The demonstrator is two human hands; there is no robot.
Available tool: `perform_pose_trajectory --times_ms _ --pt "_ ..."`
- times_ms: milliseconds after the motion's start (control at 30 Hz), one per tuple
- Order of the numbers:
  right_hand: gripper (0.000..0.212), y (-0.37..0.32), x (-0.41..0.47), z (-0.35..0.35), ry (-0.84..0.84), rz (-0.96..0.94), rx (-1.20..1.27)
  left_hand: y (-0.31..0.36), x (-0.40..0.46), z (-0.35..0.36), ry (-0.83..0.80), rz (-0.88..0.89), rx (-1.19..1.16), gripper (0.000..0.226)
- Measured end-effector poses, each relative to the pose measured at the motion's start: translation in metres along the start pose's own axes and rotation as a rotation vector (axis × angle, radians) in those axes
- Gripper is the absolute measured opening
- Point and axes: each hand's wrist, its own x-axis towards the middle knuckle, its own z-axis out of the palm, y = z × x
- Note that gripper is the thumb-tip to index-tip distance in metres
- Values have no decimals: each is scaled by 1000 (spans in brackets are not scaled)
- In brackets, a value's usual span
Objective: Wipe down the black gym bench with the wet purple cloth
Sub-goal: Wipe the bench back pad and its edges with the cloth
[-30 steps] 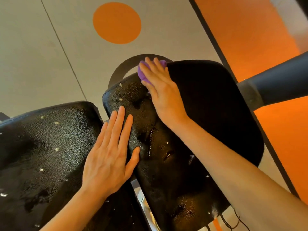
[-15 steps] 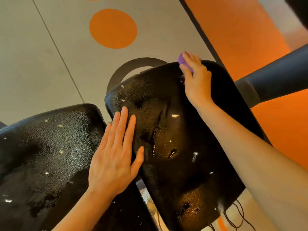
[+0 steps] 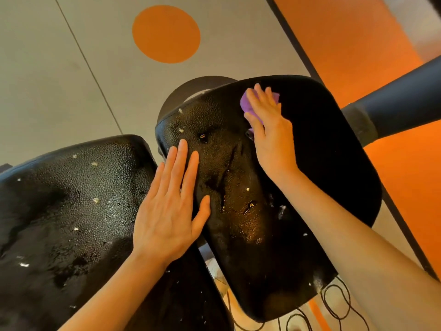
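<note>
The black gym bench has two padded parts: a seat pad (image 3: 317, 177) at centre right and a longer back pad (image 3: 66, 211) at lower left. Both are wet and glossy, with small white flecks and scuffs. My right hand (image 3: 269, 132) lies flat on the far part of the seat pad, pressing the purple cloth (image 3: 247, 105) under its fingers. Only the cloth's edges show around the fingers. My left hand (image 3: 171, 204) rests flat, fingers apart, across the gap between the two pads and holds nothing.
A dark padded roller bar (image 3: 393, 99) juts in from the right above the seat pad. Black cords (image 3: 334, 306) hang below the seat's near end. The floor is grey with an orange circle (image 3: 166, 33) and an orange zone (image 3: 353, 44) on the right.
My right hand with the cloth swept from the seat's far left edge to its far right edge, then back toward the middle and slightly nearer. My left hand has stayed put.
</note>
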Motion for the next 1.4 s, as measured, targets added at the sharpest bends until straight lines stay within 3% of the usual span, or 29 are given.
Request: perform_pose_trajectory --times_ms 167,367,533,633,733,933,1000,1133,1200,1300,1400 --pt "52 14 -123 -28 -139 -150 -87 1 -5 2 6 -4 -18 74" --pt "43 -2 3 -14 0 -4 27 1 -3 3 24 6 -16 74" --pt "49 11 -123 -34 -95 -53 -59 2 -4 4 31 11 -29 74" --pt "46 8 -66 -28 -70 -86 -90 4 -1 3 44 13 -43 73" --pt "43 -8 16 -6 25 62 -70 2 -3 4 50 20 -34 73" --pt "50 -4 -123 -15 -128 -115 -102 -1 -7 6 45 24 -55 74" --pt "46 -6 -91 -11 -80 -135 -98 0 -5 5 58 21 -58 74" --pt "42 -23 17 16 56 66 -64 0 -4 6 52 27 -49 73" --pt "44 -21 -12 20 36 25 -58 -1 -5 8 51 25 -46 73" --pt "48 -25 -114 4 -124 -111 -105 0 -6 8 59 29 -56 73" --pt "45 -25 -76 10 -119 -146 -47 1 -4 7 71 28 -53 73"
